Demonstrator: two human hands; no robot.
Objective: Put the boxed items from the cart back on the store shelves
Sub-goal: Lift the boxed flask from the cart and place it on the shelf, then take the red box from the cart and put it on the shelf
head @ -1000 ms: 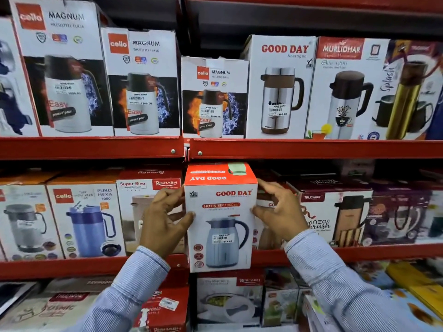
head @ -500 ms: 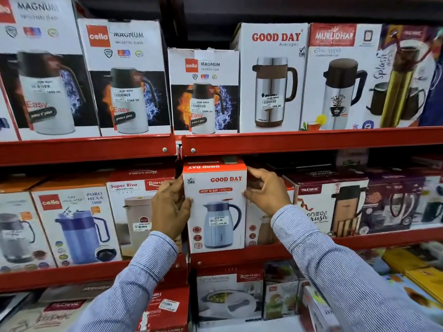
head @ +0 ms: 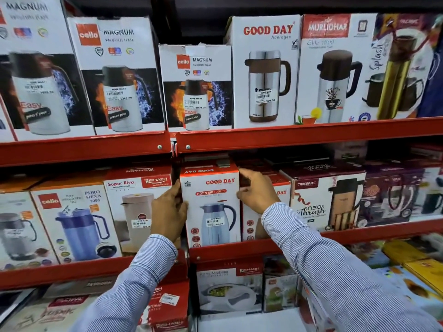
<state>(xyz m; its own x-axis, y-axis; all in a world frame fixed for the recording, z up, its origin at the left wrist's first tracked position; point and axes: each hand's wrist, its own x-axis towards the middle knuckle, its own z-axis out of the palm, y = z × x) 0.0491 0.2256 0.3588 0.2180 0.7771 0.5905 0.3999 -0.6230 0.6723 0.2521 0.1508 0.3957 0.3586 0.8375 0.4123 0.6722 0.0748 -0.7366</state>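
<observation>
Red metal shelving, three tiers visible. Upper shelf rail [head: 299,135] runs above the hands, two sections joined by screws. Middle shelf rail [head: 374,232] passes at wrist level. Dark recess [head: 191,6] tops the unit. Shelf stock, boxed flasks and casseroles, fills every tier. Lighting bright, even, from the front.
</observation>
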